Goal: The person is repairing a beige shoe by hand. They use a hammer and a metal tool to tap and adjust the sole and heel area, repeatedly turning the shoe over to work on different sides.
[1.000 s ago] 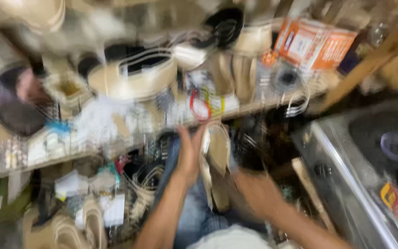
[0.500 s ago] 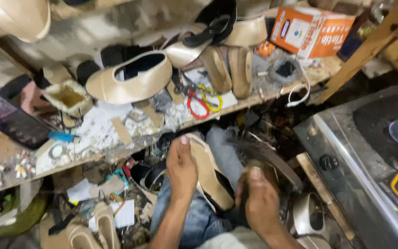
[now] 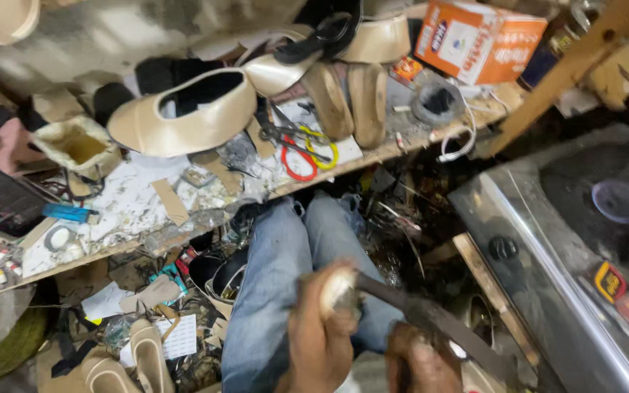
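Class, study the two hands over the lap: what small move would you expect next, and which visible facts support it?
Probably a short stroke of the long dark tool against the pale shoe piece. The left hand grips that piece above the jeans, the tool's tip already meets it, and the right hand holds the tool's lower end. Blur hides what the tool is.

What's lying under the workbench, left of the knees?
Under the workbench: paper scraps, beige sandals, and a green bundle at far left. Anything farther back is hidden by the bench top and shadow.
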